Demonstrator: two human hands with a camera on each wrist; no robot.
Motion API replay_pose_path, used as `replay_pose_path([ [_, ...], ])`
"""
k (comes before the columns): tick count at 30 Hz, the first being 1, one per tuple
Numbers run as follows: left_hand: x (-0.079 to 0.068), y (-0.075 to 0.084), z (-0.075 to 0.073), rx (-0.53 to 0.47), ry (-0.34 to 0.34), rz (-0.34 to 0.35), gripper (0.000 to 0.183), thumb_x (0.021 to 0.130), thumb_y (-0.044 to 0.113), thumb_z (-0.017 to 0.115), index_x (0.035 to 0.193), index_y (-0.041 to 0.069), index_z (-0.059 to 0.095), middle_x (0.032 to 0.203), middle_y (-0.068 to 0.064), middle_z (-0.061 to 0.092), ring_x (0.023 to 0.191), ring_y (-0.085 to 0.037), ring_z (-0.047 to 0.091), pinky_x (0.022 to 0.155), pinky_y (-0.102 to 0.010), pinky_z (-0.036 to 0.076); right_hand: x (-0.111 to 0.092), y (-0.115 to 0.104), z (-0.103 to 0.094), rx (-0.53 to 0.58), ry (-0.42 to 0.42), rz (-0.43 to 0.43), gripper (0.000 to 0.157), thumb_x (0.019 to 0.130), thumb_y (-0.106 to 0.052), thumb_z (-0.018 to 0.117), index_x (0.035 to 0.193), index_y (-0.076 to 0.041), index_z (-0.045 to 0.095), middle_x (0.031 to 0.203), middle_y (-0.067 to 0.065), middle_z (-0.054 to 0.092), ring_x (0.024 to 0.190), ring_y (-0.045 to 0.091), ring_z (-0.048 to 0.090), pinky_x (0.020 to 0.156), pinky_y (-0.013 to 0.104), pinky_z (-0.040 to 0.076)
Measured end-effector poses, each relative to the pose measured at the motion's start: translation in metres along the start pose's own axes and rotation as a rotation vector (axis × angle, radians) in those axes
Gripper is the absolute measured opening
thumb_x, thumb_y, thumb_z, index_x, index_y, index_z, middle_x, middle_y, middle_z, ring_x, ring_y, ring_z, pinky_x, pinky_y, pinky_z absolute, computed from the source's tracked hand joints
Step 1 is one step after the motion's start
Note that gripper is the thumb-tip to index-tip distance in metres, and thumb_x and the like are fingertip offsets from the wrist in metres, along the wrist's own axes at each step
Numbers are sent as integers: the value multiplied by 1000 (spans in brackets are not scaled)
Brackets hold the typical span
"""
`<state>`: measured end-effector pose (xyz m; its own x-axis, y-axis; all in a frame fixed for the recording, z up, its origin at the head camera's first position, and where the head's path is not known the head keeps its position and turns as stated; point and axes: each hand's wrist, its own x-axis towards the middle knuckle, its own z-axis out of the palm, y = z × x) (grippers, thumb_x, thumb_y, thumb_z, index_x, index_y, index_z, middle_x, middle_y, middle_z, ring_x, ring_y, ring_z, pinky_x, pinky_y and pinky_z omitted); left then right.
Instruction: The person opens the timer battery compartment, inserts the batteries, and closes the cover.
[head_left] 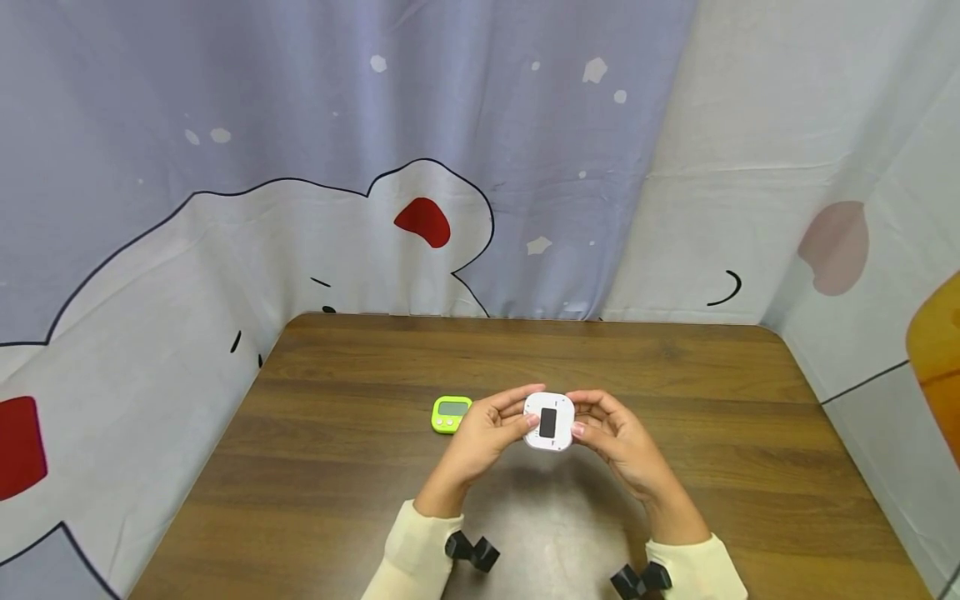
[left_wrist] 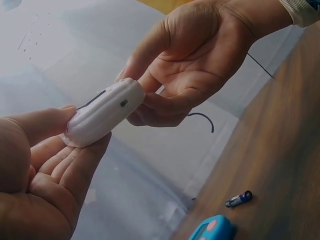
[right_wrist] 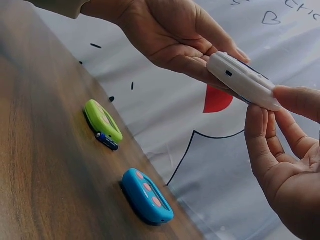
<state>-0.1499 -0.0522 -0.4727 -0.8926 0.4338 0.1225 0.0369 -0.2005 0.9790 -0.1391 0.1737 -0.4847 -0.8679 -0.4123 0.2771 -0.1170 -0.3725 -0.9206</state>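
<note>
A white digital timer, rounded and square, is held up between both hands above the table. A dark rectangle fills its middle on the side turned to the head camera. My left hand pinches its left edge, thumb on the near face and fingers behind. On the opposite edge, my right hand grips with thumb and curled fingers. The left wrist view shows the timer's narrow side, with a small dark slot in it.
A green timer lies on the wooden table, left of my hands. Against it rests a small dark-blue battery. A blue timer with pink buttons lies nearby, hidden in the head view. Another battery lies beside the blue timer. Printed curtains hang behind the table.
</note>
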Motion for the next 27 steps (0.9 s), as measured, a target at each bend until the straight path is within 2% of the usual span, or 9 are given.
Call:
replay_pose_path([
  [9, 1, 0, -1, -12, -8, 32, 46, 95, 2, 62, 137, -6, 48, 125, -20, 60, 108, -22, 64, 86, -32, 54, 1, 2, 3, -45, 32, 2, 36, 94, 11, 53, 129, 9, 44, 114, 11, 58, 102, 18, 60, 82, 32, 56],
  [14, 0, 0, -2, -26, 5, 73, 42, 95, 0, 60, 136, -3, 50, 124, -20, 60, 106, -23, 64, 84, -31, 55, 2, 1, 5, -89, 38, 26, 32, 97, 6, 51, 129, 9, 45, 114, 11, 60, 98, 17, 62, 80, 32, 56],
  [21, -1, 1, -2, -33, 0, 94, 40, 95, 0, 60, 135, 1, 52, 124, -20, 60, 106, -25, 64, 84, -33, 56, 3, 2, 5, -148, -16, 124, 41, 104, -7, 44, 133, 20, 38, 118, 9, 61, 100, 18, 64, 85, 37, 55],
  [27, -1, 1, -2, -37, -2, 109, 41, 95, -1, 59, 135, -1, 51, 124, -20, 60, 106, -24, 64, 84, -32, 55, 1, 4, 5, -110, -98, 149, 45, 107, -11, 35, 134, 25, 33, 121, 12, 62, 106, 24, 64, 90, 43, 52],
])
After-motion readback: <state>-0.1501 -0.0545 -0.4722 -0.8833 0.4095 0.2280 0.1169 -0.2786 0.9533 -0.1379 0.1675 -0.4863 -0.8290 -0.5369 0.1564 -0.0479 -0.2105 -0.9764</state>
